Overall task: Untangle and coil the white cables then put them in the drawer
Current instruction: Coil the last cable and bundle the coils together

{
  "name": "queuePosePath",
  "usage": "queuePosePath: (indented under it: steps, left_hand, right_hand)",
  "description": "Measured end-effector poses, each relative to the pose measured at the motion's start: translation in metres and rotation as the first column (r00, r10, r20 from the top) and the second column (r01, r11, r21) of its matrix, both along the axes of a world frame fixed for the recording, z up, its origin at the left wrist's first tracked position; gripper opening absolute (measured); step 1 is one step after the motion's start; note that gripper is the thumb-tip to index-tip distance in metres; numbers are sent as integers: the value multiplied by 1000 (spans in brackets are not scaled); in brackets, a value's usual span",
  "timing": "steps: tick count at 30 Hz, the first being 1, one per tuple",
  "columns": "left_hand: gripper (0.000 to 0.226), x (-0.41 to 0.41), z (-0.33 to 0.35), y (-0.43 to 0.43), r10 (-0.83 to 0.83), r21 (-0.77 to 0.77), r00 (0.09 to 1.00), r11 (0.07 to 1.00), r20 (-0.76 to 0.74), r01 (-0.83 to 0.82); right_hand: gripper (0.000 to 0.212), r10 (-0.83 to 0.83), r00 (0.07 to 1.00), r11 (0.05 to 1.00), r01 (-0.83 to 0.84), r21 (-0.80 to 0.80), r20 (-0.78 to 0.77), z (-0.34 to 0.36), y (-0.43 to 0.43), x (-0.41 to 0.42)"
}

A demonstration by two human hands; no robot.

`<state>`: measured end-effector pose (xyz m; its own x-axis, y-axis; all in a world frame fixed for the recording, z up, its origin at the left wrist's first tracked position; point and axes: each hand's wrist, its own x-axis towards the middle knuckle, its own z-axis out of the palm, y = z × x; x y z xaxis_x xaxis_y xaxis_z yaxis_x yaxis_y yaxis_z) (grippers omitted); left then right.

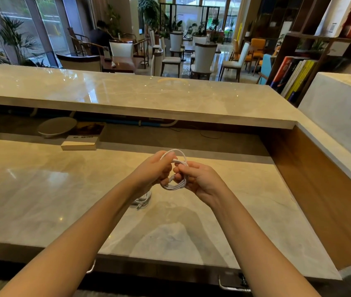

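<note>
Head cam: both hands up mid-frame over the worktop (41, 189). Left hand (153, 170) pinches the top loop of the white cable coil (175, 183); right hand (200, 179) grips its side, so the coil hangs between them, loops upright. Second white cable (143, 199) lies on the worktop just below the left wrist, so left is nearer. Drawer handles (232, 286) at bottom edge. No legible text.

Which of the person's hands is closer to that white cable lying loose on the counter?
Left. The left hand is above the loose cable, its forearm crossing part of it. The right hand is farther to the right; both hands grip the coiled cable.
</note>
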<state>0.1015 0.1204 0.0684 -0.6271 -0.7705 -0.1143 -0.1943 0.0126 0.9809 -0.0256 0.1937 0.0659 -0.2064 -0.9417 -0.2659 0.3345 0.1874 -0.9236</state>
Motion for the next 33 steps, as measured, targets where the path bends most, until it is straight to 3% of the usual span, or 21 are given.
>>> queuePosePath:
  steps: [3,5,9,11,16,20,23,28,33]
  left_hand:
    - [49,2,0,-1,25,250,972,968,-232,35]
    - [44,5,-1,-3,47,403,921,907,-388,123]
    - [34,10,-2,-4,5,458,889,858,-459,232]
    - [32,11,-2,-3,15,456,892,863,-452,217]
    - [27,15,-3,-3,24,364,952,927,-304,93]
    - [25,13,-2,1,99,303,963,953,-252,-18]
    - [25,13,0,4,114,235,970,970,-216,-62]
    - [27,12,2,6,137,-35,985,989,-101,-141]
    - [28,10,1,5,175,-353,985,922,13,-159]
  right_hand:
    - [15,-45,999,998,45,-45,-5,-2,0,-2]
    - [15,-61,996,996,66,-66,69,-4,1,-3]
    - [16,-33,961,996,56,-75,276,-5,4,-3]
    - [17,-3,964,995,28,-91,266,-6,4,-3]
    - [15,-45,986,992,26,-121,-159,-7,4,-4]
    - [13,-165,813,984,95,-152,-558,-9,-1,-2]
    - [17,-187,733,980,92,-177,-653,-9,-3,-1]
    - [14,-167,904,981,111,-162,-393,-7,0,4]
    - [15,-71,997,995,70,-77,-21,-5,-2,8]
